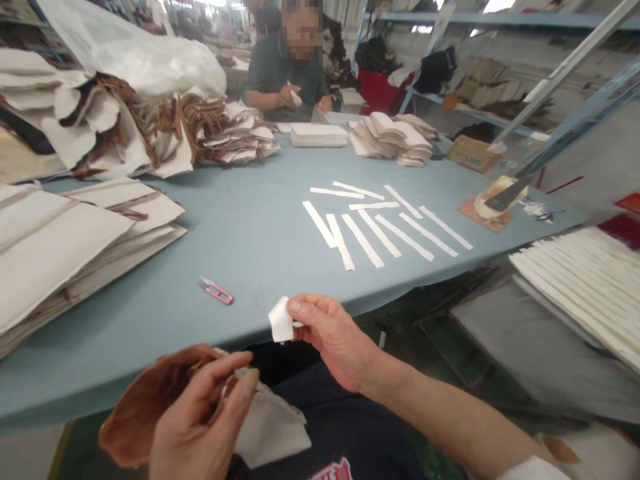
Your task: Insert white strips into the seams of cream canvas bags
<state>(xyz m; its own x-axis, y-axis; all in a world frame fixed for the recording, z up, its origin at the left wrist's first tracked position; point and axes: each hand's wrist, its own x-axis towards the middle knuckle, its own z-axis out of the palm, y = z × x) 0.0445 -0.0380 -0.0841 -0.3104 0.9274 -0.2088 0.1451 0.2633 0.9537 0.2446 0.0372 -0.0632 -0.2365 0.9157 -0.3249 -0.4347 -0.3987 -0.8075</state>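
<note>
Low at the table's front edge, my left hand [200, 417] grips a piece of brown leather [145, 407] with pale, off-white fabric [273, 427] hanging from it over my lap. To the right, my right hand [333, 333] pinches a short white strip [281, 320] between thumb and fingers, folded or curled over. A gap separates the two hands. Several white strips [365, 240] lie spread on the blue-green table [240, 220] beyond my right hand. Pink thread snips [216, 291] rest on the tabletop, left of the white strip.
Stacked pale panels [60, 247] occupy the table's left, with brown-and-white pieces [200, 130] behind. Across the table a person [285, 73] handles a small piece. A glue pot with a brush [500, 198] stands at right, above a pile of white sheets [585, 280].
</note>
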